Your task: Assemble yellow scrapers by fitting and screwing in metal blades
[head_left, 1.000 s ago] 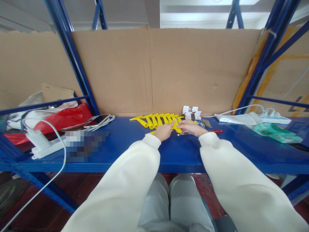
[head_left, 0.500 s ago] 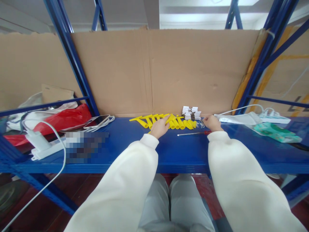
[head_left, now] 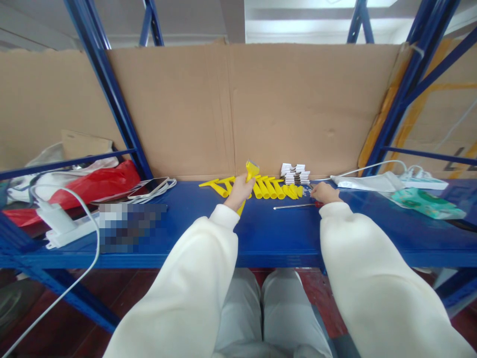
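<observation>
My left hand (head_left: 238, 193) is wrapped round the handle of a yellow scraper (head_left: 252, 170). The flared head points up and away, with a greyish edge at its top, while the handle's end shows below my hand. Small loose screws (head_left: 306, 192) lie beside the fingertips of my right hand (head_left: 325, 193). Those fingers are pinched together low over the table, and what they hold is too small to make out. Under that hand lies a screwdriver (head_left: 294, 206), its shaft pointing left and its red handle partly hidden.
Yellow handles (head_left: 276, 190) lie in a row, with small yellow pieces (head_left: 292, 192) to their right and stacked white pieces (head_left: 295, 174) behind. A tissue pack (head_left: 428, 204) is at right. A power strip (head_left: 74, 231) and red bag (head_left: 100, 184) are at left. Cardboard (head_left: 238, 109) stands behind.
My left hand has lifted the yellow scraper's head up, now tilted upright, and drawn slightly left. My right hand has shifted slightly lower beside the small screws.
</observation>
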A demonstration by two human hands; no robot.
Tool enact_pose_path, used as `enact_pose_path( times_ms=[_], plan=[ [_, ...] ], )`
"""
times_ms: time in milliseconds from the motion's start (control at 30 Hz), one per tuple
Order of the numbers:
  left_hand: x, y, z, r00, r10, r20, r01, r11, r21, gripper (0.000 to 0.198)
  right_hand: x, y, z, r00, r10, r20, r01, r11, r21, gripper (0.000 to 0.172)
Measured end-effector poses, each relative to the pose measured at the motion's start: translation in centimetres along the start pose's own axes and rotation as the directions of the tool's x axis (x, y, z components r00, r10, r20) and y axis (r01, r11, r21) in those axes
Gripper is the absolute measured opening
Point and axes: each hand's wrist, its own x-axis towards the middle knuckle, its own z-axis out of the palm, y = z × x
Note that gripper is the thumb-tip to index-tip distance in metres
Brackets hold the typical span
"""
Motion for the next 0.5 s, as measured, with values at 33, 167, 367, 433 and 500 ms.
enact_pose_path(
  times_ms=[33, 167, 367, 433, 500],
  plan=[
    [-0.3, 0.3, 0.1, 0.999, -0.049, 0.020, 0.050, 0.998, -0.048, 0.024, 0.0, 0.0, 0.0, 1.000, -0.001, -0.001, 0.001, 1.000, -0.009, 0.021],
    [-1.1, 1.1, 0.3, 0.979, -0.175, 0.103, 0.191, 0.965, -0.179, 0.030, 0.0, 0.0, 0.1, 1.000, 0.004, 0.002, -0.004, 0.999, -0.038, 0.021],
    [-1.3, 0.9, 0.7, 0.924, -0.305, 0.230, 0.348, 0.920, -0.180, 0.028, 0.1, 0.0, 0.3, 1.000, -0.015, 0.015, 0.016, 0.998, -0.055, 0.022],
    [-1.4, 0.9, 0.9, 0.901, -0.342, 0.269, 0.389, 0.909, -0.147, 0.028, 0.0, -0.2, 0.4, 1.000, -0.025, 0.015, 0.026, 0.997, -0.069, 0.023],
    [-1.5, 0.9, 1.0, 0.880, -0.369, 0.298, 0.417, 0.901, -0.116, 0.030, 0.0, -0.4, 0.5, 1.000, -0.027, 0.015, 0.028, 0.996, -0.088, 0.027]
  ],
)
